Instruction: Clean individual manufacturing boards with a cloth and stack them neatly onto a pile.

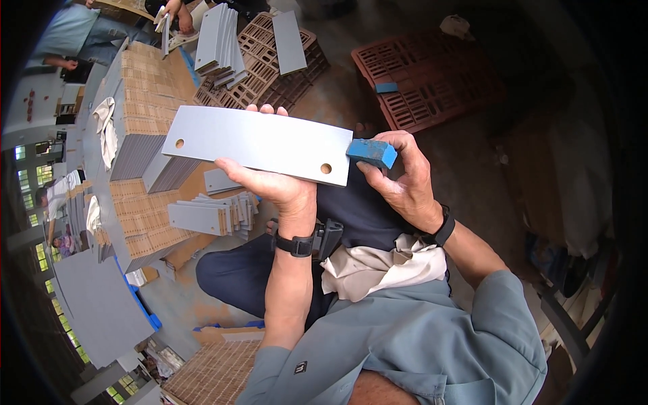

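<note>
My left hand point(287, 192) grips a long light-grey panel point(256, 143) from below, thumb along its near edge and fingertips over the far edge. The panel has a round hole near each end. My right hand point(408, 182) pinches a blue sanding block point(371, 154) between thumb and fingers. The block touches, or nearly touches, the panel's right end. A crumpled cream cloth point(385, 266) lies on my lap under my forearms.
Stacks of panels point(152, 88) fill the left side, with a loose pile point(202, 214) nearer me. More panels point(219, 40) lie on a brown plastic crate point(260, 54). A reddish crate point(432, 74) bears another blue block point(386, 88). A co-worker's hand point(181, 17) shows at top left.
</note>
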`<state>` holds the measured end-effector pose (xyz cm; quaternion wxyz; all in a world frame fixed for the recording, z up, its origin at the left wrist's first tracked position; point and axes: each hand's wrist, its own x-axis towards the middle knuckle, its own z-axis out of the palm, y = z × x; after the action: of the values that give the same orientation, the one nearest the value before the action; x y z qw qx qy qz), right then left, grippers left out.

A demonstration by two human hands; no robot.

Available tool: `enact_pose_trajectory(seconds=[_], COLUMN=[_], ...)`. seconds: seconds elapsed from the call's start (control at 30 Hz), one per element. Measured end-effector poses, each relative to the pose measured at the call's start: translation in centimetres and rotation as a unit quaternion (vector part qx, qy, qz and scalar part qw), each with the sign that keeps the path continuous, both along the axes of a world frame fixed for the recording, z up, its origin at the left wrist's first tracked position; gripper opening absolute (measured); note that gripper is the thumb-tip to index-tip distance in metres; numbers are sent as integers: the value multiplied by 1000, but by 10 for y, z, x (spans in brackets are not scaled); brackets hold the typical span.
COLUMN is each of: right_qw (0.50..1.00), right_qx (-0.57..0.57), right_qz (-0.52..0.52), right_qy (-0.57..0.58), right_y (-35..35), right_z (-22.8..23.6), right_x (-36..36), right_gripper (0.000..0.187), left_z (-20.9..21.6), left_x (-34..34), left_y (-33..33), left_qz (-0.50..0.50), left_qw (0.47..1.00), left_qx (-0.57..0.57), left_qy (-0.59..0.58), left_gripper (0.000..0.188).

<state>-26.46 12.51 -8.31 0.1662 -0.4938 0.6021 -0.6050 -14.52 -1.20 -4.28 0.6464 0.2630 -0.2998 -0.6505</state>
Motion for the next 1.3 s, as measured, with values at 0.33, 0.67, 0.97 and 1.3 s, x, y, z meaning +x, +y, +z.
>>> enact_pose_trajectory(seconds=[0.33,0.67,0.97,1.3], right_qw=[999,998,994,978], right_qx=[7,-10,-6,35], right_qz=[-33,-53,-103,-30], right_qy=[-18,-43,16,204], right_y=[-5,-7,-9,21], right_z=[-3,1,-7,30], right_x=[-1,-1,-15,-29], right_gripper=[35,35,32,46], left_z=[-3,-1,-3,-2], left_x=[2,0,-3,2], left_y=[-1,-1,-1,0], left_qz=[-6,-1,0,-23], left_qw=[1000,1000,1000,998], left_qx=[-14,-6,-15,-50], left_qy=[10,8,-3,-8], left_gripper=[79,81,83,84])
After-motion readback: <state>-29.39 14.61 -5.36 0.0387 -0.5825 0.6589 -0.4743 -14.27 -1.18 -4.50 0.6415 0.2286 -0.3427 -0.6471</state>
